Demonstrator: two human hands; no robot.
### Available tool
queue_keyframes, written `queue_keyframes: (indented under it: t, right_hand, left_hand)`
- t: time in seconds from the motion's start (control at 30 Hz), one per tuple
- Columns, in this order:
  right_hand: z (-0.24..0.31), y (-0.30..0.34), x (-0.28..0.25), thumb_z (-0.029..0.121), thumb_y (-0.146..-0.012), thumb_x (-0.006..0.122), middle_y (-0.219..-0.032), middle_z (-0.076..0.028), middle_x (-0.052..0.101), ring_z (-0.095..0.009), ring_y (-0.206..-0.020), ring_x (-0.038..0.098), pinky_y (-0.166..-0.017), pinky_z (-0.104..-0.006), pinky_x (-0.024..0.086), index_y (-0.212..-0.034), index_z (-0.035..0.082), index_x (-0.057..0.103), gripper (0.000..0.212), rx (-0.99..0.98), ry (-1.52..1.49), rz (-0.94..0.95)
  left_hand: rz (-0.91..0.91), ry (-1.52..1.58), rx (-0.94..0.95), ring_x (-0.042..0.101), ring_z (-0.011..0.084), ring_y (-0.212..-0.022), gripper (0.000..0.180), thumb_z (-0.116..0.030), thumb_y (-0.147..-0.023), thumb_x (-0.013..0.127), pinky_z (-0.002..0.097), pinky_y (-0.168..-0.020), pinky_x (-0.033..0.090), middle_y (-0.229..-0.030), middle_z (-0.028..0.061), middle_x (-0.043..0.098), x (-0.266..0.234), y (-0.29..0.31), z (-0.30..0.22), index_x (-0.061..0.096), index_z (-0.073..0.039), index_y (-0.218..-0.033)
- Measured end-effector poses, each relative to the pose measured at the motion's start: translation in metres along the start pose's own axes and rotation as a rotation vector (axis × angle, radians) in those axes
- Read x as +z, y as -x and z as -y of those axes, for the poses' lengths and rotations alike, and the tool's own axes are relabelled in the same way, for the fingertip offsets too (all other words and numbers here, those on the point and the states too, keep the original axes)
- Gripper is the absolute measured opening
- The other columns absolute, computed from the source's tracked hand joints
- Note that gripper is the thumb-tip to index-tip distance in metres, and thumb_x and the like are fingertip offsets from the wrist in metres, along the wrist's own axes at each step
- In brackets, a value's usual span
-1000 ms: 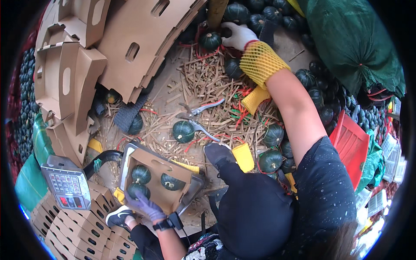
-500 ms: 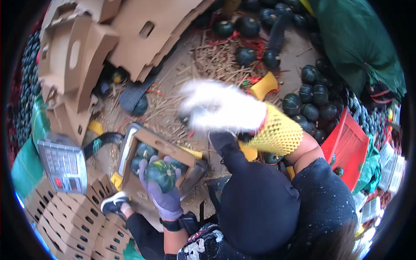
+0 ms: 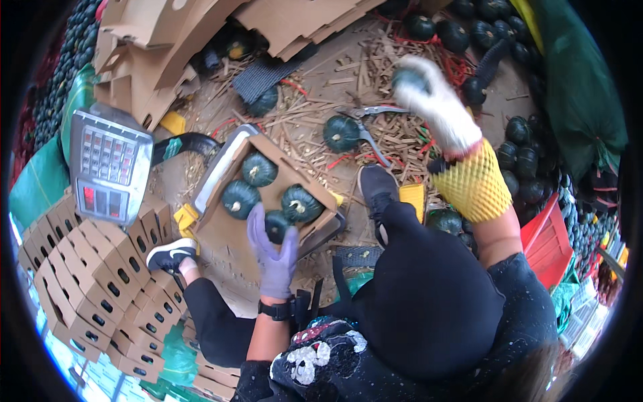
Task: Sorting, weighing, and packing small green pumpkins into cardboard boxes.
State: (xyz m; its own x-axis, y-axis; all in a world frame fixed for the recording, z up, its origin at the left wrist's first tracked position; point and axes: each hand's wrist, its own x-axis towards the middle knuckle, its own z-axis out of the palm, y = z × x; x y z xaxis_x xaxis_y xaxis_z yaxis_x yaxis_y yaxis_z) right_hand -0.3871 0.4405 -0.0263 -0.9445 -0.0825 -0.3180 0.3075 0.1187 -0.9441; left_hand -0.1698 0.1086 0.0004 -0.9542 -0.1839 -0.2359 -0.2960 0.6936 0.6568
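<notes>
My left hand [image 3: 271, 258], in a purple glove, is at the near side of an open cardboard box [image 3: 311, 175]. Its thumb and fingers are spread beside a dark green kabocha squash [image 3: 276, 226] in the box. Further kabocha squashes [image 3: 259, 169] sit in the same box. Out to the right, my right hand [image 3: 435, 100], in a white glove with a yellow mesh sleeve at the wrist, is closed round another squash [image 3: 410, 78], partly covered by the fingers. Below it on the floor, pruning shears [image 3: 367, 127] lie against a single squash [image 3: 340, 134].
A scale display with keypad [image 3: 110, 164] stands left of the box. Cut stems [image 3: 375, 74] litter the floor. Stacked cartons [image 3: 100, 281] fill the lower left and folded cardboard [image 3: 315, 20] the top. More squashes [image 3: 526, 161] and a red plastic scoop-like piece [image 3: 546, 244] are at right.
My left hand has let go of its squash, and one now sits before it in the box. My right hand has swung right and away. The whole view has shifted.
</notes>
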Motion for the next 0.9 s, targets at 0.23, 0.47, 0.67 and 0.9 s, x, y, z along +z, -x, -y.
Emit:
queue_keyframes:
  t: [0.23, 0.47, 0.67, 0.9]
  right_hand:
    - [0.003, 0.035, 0.081, 0.019, -0.086, 0.077, -0.125, -0.018, 0.062, -0.038, -0.121, 0.058, -0.101, -0.0456, 0.049, -0.113, 0.007, 0.070, 0.030, -0.357, 0.457, 0.807]
    - [-0.078, -0.011, 0.112, 0.023, -0.073, 0.082, -0.124, -0.020, 0.056, -0.039, -0.118, 0.058, -0.097, -0.0483, 0.052, -0.134, 0.027, 0.060, 0.065, -0.323, 1.034, 0.518]
    - [-0.045, 0.005, 0.092, 0.026, -0.086, 0.078, -0.133, -0.016, 0.058, -0.032, -0.111, 0.066, -0.089, -0.0408, 0.059, -0.150, 0.012, 0.042, 0.074, 0.435, -0.546, 0.441]
    - [-0.022, 0.018, 0.095, 0.058, -0.095, 0.062, -0.121, -0.023, 0.065, -0.043, -0.106, 0.067, -0.074, -0.0569, 0.064, -0.131, 0.017, 0.058, 0.055, 0.650, -1.133, 0.308]
  left_hand:
    - [-0.229, 0.719, -0.351, 0.048, 0.0260, -0.134, 0.060, -0.028, -0.100, 0.064, 0.0494, -0.104, 0.050, -0.146, 0.0126, 0.047, -0.016, -0.001, -0.008, 0.037, -0.012, -0.151]
    - [-0.209, 0.359, -0.524, 0.052, 0.0284, -0.127, 0.045, -0.032, -0.104, 0.058, 0.0395, -0.109, 0.041, -0.134, 0.0112, 0.053, -0.024, 0.047, 0.096, 0.046, -0.007, -0.140]
    - [-0.175, -0.183, -0.101, 0.051, 0.0330, -0.130, 0.037, -0.018, -0.101, 0.062, 0.0420, -0.111, 0.039, -0.137, 0.0175, 0.054, -0.021, 0.047, 0.092, 0.055, -0.007, -0.135]
    - [-0.520, 0.076, -0.177, 0.053, 0.0284, -0.123, 0.037, -0.011, -0.100, 0.061, 0.0403, -0.105, 0.044, -0.135, 0.0169, 0.054, -0.027, 0.019, 0.074, 0.056, -0.007, -0.137]
